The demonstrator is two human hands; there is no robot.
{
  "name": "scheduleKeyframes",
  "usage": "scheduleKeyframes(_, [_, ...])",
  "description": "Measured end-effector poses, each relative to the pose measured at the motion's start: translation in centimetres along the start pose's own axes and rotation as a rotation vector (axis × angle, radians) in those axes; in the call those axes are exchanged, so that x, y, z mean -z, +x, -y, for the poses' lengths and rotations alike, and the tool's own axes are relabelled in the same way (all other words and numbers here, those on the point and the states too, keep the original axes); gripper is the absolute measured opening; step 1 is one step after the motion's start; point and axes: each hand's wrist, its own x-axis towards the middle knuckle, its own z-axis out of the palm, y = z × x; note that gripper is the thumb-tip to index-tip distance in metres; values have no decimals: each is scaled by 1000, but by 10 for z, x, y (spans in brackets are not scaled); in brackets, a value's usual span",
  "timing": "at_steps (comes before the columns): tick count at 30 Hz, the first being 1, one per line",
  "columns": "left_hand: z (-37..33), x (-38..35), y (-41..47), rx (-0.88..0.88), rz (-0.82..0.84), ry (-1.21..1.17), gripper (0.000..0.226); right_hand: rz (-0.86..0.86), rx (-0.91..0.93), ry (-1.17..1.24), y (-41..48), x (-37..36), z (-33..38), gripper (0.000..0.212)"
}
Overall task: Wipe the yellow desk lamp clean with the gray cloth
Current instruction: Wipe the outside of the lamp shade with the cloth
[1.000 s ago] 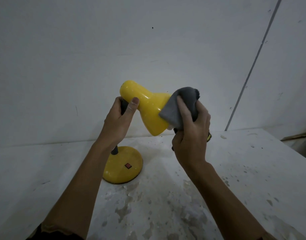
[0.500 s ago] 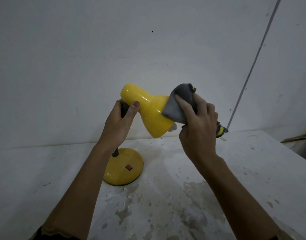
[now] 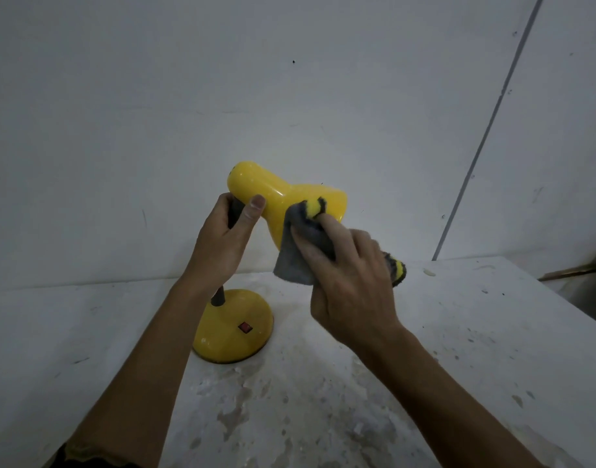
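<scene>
The yellow desk lamp (image 3: 266, 194) stands on a white stained table (image 3: 458, 349), its glossy shade tilted to the right above a round yellow base with a small red switch. My left hand (image 3: 222, 241) is closed around the dark neck just behind the shade, thumb resting on the yellow shell. My right hand (image 3: 350, 282) holds the gray cloth (image 3: 300, 251), which has yellow and black patches, and presses it against the lower front side of the shade near its rim. Part of the cloth hangs below the shade.
A white wall rises directly behind the lamp. A thin dark vertical line (image 3: 485, 136) runs down the wall at the right. The table's right edge (image 3: 566, 315) lies near a dark object at the far right. The tabletop is flecked with grey stains.
My right hand has slid the cloth from the top right of the shade down to its lower front side. The shade has tipped more level. My left hand keeps its grip.
</scene>
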Motion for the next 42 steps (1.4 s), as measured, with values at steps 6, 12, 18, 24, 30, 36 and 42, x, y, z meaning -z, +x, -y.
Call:
scheduleKeyframes(6, [-1, 0, -2, 14, 19, -8, 52, -12, -286, 47, 24, 9, -16, 58])
scheduleKeyframes(12, [-1, -1, -2, 18, 8, 7, 46, 37, -247, 33, 20, 11, -8, 51])
scheduleKeyframes(18, [-2, -1, -2, 29, 9, 16, 50, 30, 4, -69, 12, 14, 0, 37])
scheduleKeyframes(24, [-3, 1, -2, 34, 20, 17, 45, 60, 65, -109, 9, 10, 4, 31])
scheduleKeyframes(30, [-6, 0, -3, 46, 21, 12, 42, -121, -286, 99, 26, 12, 5, 24])
scheduleKeyframes(36, [-4, 10, -5, 23, 82, -16, 36, -115, -397, 88, 40, 11, 17, 26])
scheduleKeyframes(42, [7, 20, -3, -70, 136, 23, 32, 93, -29, -168, 21, -7, 44, 16])
